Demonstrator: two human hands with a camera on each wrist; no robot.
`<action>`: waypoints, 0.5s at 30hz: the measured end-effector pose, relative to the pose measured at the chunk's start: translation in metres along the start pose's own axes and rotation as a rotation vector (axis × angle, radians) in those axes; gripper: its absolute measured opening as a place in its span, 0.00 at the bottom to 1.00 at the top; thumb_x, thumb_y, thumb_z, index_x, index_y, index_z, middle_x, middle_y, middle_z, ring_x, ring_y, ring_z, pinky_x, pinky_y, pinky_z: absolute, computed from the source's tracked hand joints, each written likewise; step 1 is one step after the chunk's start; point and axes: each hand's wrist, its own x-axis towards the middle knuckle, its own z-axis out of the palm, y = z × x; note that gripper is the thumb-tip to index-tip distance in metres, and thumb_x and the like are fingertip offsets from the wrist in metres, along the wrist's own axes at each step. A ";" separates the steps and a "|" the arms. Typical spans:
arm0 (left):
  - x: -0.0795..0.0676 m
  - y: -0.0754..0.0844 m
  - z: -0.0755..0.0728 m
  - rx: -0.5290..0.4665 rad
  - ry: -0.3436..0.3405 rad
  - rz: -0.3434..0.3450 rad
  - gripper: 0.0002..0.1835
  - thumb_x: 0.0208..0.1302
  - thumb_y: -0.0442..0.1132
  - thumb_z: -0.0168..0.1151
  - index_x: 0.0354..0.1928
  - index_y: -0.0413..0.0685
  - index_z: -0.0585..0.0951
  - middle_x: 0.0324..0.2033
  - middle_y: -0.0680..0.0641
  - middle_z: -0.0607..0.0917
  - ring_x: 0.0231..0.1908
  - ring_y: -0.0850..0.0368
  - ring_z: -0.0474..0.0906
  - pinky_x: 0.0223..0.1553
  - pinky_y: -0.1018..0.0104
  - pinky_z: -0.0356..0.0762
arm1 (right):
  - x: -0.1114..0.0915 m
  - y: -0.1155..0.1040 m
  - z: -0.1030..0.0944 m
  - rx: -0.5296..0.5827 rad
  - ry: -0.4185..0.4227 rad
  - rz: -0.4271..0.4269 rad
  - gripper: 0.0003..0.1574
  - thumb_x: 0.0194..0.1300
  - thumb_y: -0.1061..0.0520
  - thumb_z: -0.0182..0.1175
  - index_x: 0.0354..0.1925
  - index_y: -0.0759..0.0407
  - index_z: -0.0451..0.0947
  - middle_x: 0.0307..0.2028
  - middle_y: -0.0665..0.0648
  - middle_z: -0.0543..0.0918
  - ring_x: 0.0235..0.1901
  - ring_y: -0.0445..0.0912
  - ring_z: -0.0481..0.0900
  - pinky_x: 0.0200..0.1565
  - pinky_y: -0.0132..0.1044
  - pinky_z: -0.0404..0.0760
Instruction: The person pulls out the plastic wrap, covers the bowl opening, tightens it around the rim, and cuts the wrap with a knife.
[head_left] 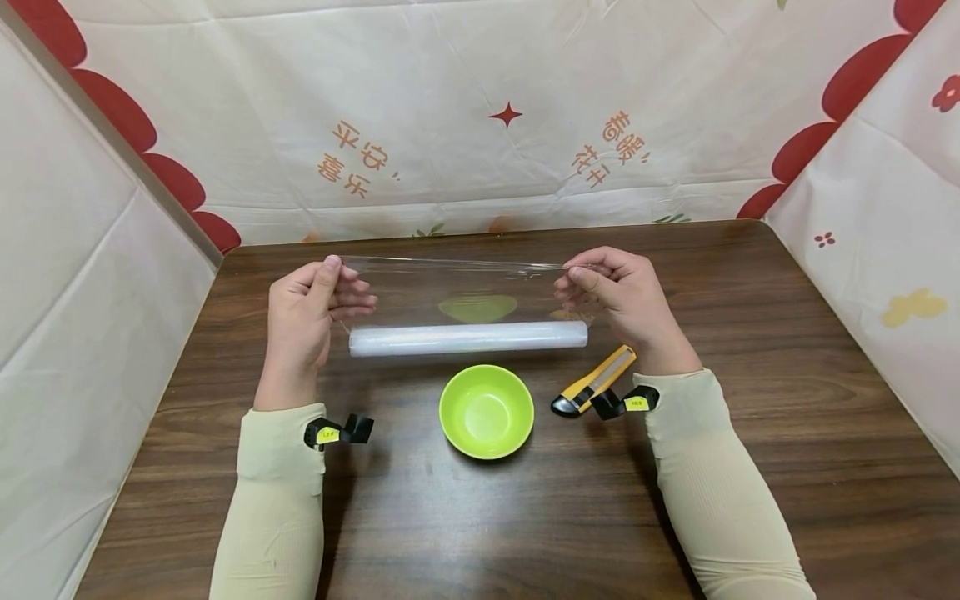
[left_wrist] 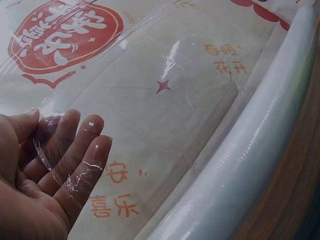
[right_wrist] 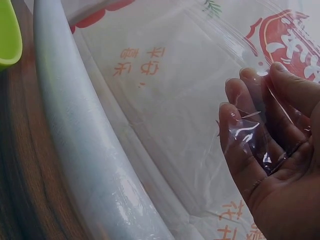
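Observation:
A roll of clear plastic wrap (head_left: 468, 338) lies crosswise behind the bowl, its loose sheet drawn up and stretched between both hands. My left hand (head_left: 306, 307) pinches one corner of the sheet between thumb and index finger; its other fingers spread behind the film. At the opposite corner my right hand (head_left: 621, 298) pinches the film the same way. In the left wrist view the roll (left_wrist: 250, 165) runs down the right side, and in the right wrist view the film clings to the fingers (right_wrist: 245, 135). A lime-green bowl (head_left: 487, 412) stands upright nearer me.
A yellow utility knife (head_left: 596, 382) lies right of the bowl, close to my right wrist, its blade end pointing away. The brown wooden table (head_left: 480, 533) is bordered by a white printed cloth (head_left: 465, 83) at the back and sides.

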 end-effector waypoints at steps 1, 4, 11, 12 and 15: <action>0.000 0.000 0.000 0.004 -0.001 0.001 0.18 0.69 0.43 0.57 0.33 0.32 0.81 0.24 0.46 0.88 0.24 0.52 0.87 0.30 0.57 0.85 | 0.000 0.000 0.000 -0.001 0.000 0.000 0.09 0.68 0.66 0.56 0.41 0.75 0.76 0.31 0.54 0.88 0.31 0.46 0.87 0.34 0.36 0.86; 0.000 0.001 -0.001 0.013 -0.001 0.002 0.16 0.69 0.44 0.58 0.32 0.36 0.82 0.24 0.46 0.88 0.24 0.52 0.87 0.30 0.57 0.85 | 0.000 0.000 0.000 0.002 -0.001 0.004 0.07 0.68 0.67 0.56 0.41 0.71 0.78 0.31 0.54 0.88 0.31 0.46 0.87 0.34 0.36 0.86; 0.001 0.001 -0.003 0.003 -0.022 0.011 0.15 0.69 0.43 0.57 0.31 0.38 0.83 0.24 0.47 0.88 0.25 0.53 0.87 0.30 0.57 0.85 | 0.000 0.000 0.000 0.021 -0.006 0.002 0.06 0.68 0.68 0.56 0.41 0.72 0.77 0.31 0.55 0.88 0.29 0.46 0.87 0.34 0.36 0.86; 0.001 0.001 -0.003 0.003 -0.022 0.014 0.15 0.69 0.44 0.57 0.31 0.38 0.83 0.24 0.47 0.88 0.25 0.53 0.87 0.30 0.57 0.85 | 0.000 0.000 0.001 0.030 -0.007 0.003 0.06 0.68 0.68 0.56 0.41 0.71 0.78 0.31 0.55 0.88 0.29 0.46 0.87 0.34 0.36 0.86; 0.001 0.001 -0.004 0.001 -0.022 0.017 0.15 0.69 0.43 0.57 0.31 0.39 0.83 0.24 0.47 0.88 0.25 0.53 0.87 0.30 0.58 0.85 | 0.000 0.001 0.001 0.050 -0.009 0.004 0.06 0.68 0.68 0.55 0.40 0.68 0.79 0.31 0.55 0.88 0.29 0.47 0.87 0.34 0.36 0.86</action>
